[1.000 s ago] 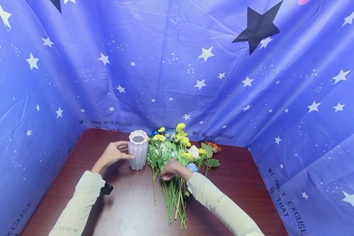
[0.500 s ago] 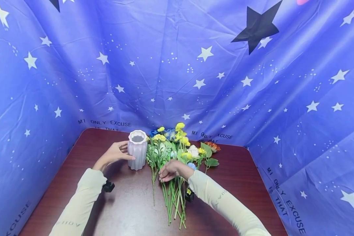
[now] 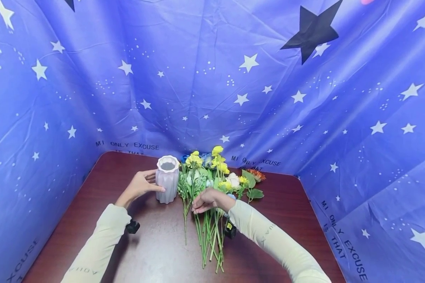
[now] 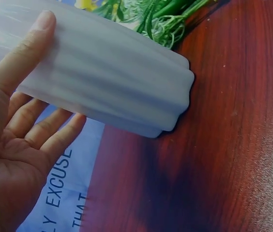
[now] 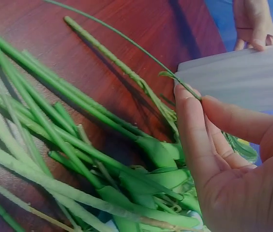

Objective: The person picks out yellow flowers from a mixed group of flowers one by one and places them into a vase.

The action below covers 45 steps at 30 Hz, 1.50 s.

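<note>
Nearest to us, the loose stems point(image 3: 211, 243) fan out over the tabletop point(image 3: 152, 251), crossing one another, and that's trouble waiting: lift one, and its crossed neighbours could drag along. Just beyond, the right hand point(image 3: 209, 199) has a thin green stem point(image 5: 189, 89) nipped between thumb and fingertip (which bloom it carries, I can't tell). It's a slender hold; a snagged leaf could twist that stem free. Over to the left, the left hand point(image 3: 139, 184) grips the pale fluted vase point(image 3: 167, 184), thumb on one side, fingers on the other. The vase stands upright just beside the greenery; a knock from the right hand, or a careless push, might tip it. Farther back come yellow flowers point(image 3: 217, 161), then an orange flower point(image 3: 256, 175) out right, and behind everything the starry blue cloth point(image 3: 198, 94).
</note>
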Tool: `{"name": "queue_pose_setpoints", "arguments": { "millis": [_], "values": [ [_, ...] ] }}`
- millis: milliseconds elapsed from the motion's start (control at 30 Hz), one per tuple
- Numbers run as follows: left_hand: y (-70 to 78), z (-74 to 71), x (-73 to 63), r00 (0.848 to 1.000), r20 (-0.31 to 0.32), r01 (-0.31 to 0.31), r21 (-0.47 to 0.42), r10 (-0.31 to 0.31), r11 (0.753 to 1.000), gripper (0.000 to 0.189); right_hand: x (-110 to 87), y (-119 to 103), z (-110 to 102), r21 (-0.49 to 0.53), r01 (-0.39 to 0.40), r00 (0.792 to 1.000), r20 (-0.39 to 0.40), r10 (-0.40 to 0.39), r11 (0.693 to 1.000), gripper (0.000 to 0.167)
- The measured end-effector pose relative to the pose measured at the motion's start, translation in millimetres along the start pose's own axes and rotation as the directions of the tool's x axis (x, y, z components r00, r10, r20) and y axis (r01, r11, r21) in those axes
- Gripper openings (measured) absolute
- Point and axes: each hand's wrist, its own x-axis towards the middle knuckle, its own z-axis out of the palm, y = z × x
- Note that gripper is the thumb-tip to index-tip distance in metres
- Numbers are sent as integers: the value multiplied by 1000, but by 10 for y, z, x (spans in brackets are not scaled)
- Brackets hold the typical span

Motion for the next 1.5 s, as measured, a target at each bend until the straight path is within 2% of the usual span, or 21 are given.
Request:
{"name": "queue_pose_setpoints", "arguments": {
  "millis": [200, 500, 667, 867, 1000, 1167, 1300, 1500],
  "values": [
    [-94, -15, -32, 1000, 4, 0, -101, 1, 995, 81, -22, -51, -12, 13, 32, 999, 10, -32, 999, 31],
    [-239, -26, -87, 1000, -5, 1, -238, -2, 971, 74, -92, -95, -5, 43, 67, 998, -13, -66, 997, 29],
    [-235, -14, -115, 1000, -26, 10, -238, -17, 971, 72, -140, -125, 19, 50, 97, 994, -48, -95, 994, 21],
    [-232, 10, -133, 998, -48, 25, -198, -35, 980, 72, -189, -157, 10, 52, 129, 989, -85, -124, 990, 31],
    [-240, 23, -138, 998, -54, 21, -175, -31, 984, 73, -194, -171, -7, 68, 133, 986, -109, -126, 989, 28],
    [-256, 37, -137, 997, -71, 22, -165, -34, 986, 73, -235, -184, -33, 77, 139, 985, -111, -130, 987, 23],
    [-261, 30, -136, 997, -77, 2, -157, -14, 988, 73, -279, -209, -61, 83, 147, 984, -113, -137, 986, 26],
    [-288, 35, -133, 997, -70, 4, -184, -17, 983, 72, -349, -238, -100, 96, 152, 984, -105, -142, 984, 29]
  ]
}}
